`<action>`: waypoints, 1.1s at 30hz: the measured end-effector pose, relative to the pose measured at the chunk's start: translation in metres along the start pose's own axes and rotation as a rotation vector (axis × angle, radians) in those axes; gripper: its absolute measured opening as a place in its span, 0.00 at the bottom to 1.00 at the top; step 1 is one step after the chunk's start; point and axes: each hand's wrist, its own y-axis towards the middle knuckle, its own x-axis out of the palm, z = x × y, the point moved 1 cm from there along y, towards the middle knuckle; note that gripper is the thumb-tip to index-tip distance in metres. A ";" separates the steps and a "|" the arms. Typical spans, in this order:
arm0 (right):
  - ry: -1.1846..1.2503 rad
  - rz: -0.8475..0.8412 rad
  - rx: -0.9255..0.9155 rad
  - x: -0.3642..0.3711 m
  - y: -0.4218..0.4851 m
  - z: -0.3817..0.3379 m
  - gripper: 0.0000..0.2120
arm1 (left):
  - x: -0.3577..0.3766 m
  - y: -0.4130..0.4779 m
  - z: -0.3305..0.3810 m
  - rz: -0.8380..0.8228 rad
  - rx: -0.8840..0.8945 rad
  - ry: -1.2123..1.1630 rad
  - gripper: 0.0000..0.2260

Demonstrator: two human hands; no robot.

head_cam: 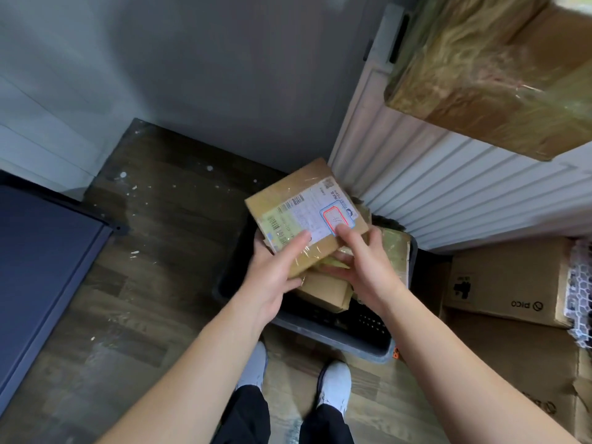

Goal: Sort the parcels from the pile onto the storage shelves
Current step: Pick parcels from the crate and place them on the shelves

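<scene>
The left hand [272,274] grips the near left corner of a flat cardboard parcel [288,200], thumb pressed on the printed label and fingers tucked underneath. The right hand [368,267] pinches the near right corner the same way, thumb beside the red-framed sticker. The parcel is held tilted just above a dark bin [333,342] that holds the rest of the pile [323,291]. This looks like the pick-and-read step: one parcel is lifted and not yet shelved. The next move probably calls for reading the label, then turning to carry it to a shelf; no shelf is clearly in view. On the far left stands a dark blue panel [41,267], perhaps furniture. Speckled wooden floor [144,219] lies between it and the bin. Right of the bin are a white radiator [448,193], a large taped box [487,78] overhanging it, and cardboard cartons [503,277] on the floor. These crowd the right side, so the left looks like the freer way out.
</scene>
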 end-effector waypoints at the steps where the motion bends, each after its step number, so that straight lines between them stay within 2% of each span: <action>1: -0.073 -0.006 -0.004 0.003 0.000 0.001 0.19 | -0.002 0.000 0.001 0.011 0.018 0.020 0.33; 3: -0.279 0.009 -0.030 0.005 -0.002 -0.003 0.21 | -0.016 0.002 0.013 0.041 0.073 0.066 0.30; 5: -0.375 -0.007 -0.066 0.007 -0.005 -0.014 0.32 | -0.035 -0.001 0.033 -0.051 0.135 0.257 0.30; 7: -0.351 -0.126 -0.073 0.014 -0.013 -0.032 0.37 | -0.047 -0.014 0.057 -0.161 0.149 0.417 0.32; 9: -0.383 -0.270 -0.040 0.027 -0.027 -0.055 0.38 | -0.056 -0.032 0.083 -0.170 0.166 0.432 0.33; 12: -0.391 -0.338 -0.059 0.056 -0.058 -0.092 0.32 | -0.068 -0.068 0.121 -0.030 0.261 0.272 0.42; 14: -0.372 -0.309 -0.118 0.083 -0.083 -0.112 0.23 | -0.076 -0.100 0.137 0.076 0.305 0.106 0.46; 15: -0.372 -0.299 -0.146 0.097 -0.098 -0.121 0.20 | -0.077 -0.119 0.141 0.098 0.312 0.038 0.45; 18: -0.393 -0.341 -0.203 0.139 -0.142 -0.145 0.24 | -0.078 -0.180 0.144 0.072 0.337 -0.037 0.36; 21: -0.475 -0.440 -0.239 0.176 -0.186 -0.168 0.28 | -0.091 -0.239 0.156 0.125 0.386 -0.074 0.40; 23: -0.597 -0.468 -0.293 0.197 -0.217 -0.183 0.29 | -0.105 -0.274 0.167 0.192 0.447 -0.078 0.35; 26: -0.733 -0.513 -0.433 0.229 -0.264 -0.206 0.23 | -0.120 -0.324 0.178 0.300 0.562 -0.071 0.21; 28: -0.803 -0.562 -0.556 0.251 -0.295 -0.215 0.17 | -0.128 -0.357 0.181 0.400 0.640 -0.101 0.16; 33: -0.896 -0.792 -0.768 0.302 -0.377 -0.207 0.27 | -0.161 -0.439 0.175 0.592 0.741 -0.130 0.27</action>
